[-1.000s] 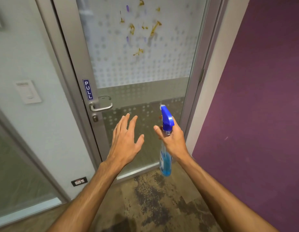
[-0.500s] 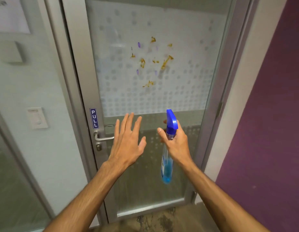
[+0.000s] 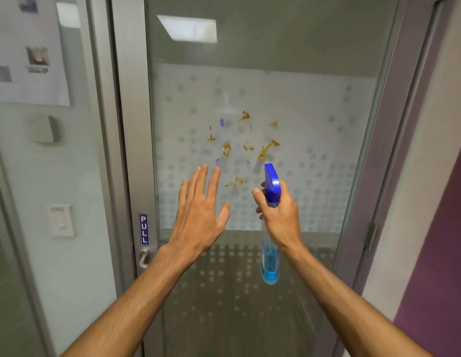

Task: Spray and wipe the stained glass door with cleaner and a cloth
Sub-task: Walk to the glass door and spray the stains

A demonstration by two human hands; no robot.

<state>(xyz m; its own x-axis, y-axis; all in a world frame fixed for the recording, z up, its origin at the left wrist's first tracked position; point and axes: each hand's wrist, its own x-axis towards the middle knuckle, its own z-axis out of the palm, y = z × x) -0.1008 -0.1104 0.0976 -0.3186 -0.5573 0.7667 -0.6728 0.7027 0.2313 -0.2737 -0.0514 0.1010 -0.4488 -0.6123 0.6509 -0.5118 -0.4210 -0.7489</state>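
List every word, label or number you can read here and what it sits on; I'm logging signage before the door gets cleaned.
"PULL": white letters stacked vertically on a small blue sign on the metal door frame, just above the handle.
Papers on the wall at left: print too blurred to read.
Spray bottle in the right hand: no label legible.
Wall switch: markings too small to read.

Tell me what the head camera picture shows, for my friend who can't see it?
A person's right hand holds a blue spray bottle up in front of a glass door marked with orange-brown stains. The left hand is open and empty beside it, fingers spread. No cloth is in view.
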